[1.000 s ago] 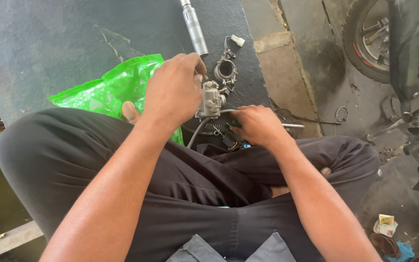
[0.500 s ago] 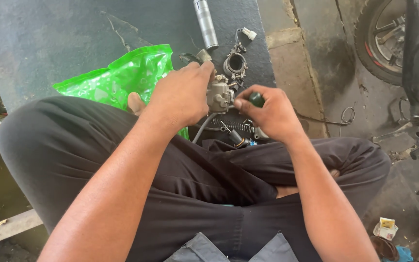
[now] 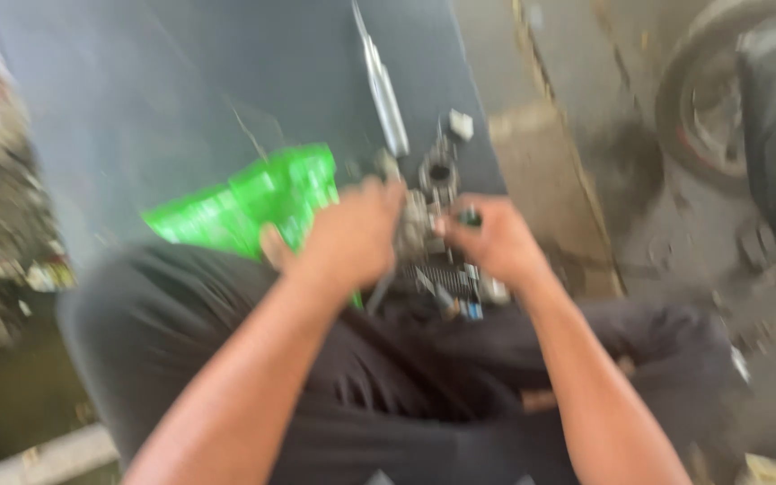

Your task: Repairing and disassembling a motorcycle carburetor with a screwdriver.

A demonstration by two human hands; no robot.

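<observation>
The picture is blurred by motion. My left hand [image 3: 352, 235] is closed around a small grey metal engine part [image 3: 418, 226], held above my crossed legs. My right hand [image 3: 491, 241] is just right of it, gripping a tool with a dark green handle [image 3: 469, 216] whose tip meets the metal part. Beyond the hands, a round metal ring part [image 3: 438, 171] and a small white piece [image 3: 461, 125] lie on the dark mat [image 3: 181, 81].
A bright green plastic bag [image 3: 253, 202] lies left of my left hand. A long silver metal tube [image 3: 383, 90] rests on the mat ahead. Small loose parts [image 3: 460, 292] sit by my lap. A motorcycle wheel [image 3: 720, 108] stands at the right.
Both hands stay on the metal part and the green-handled tool. The view has swung and blurred, so everything sits slightly lower and further right in the frame.
</observation>
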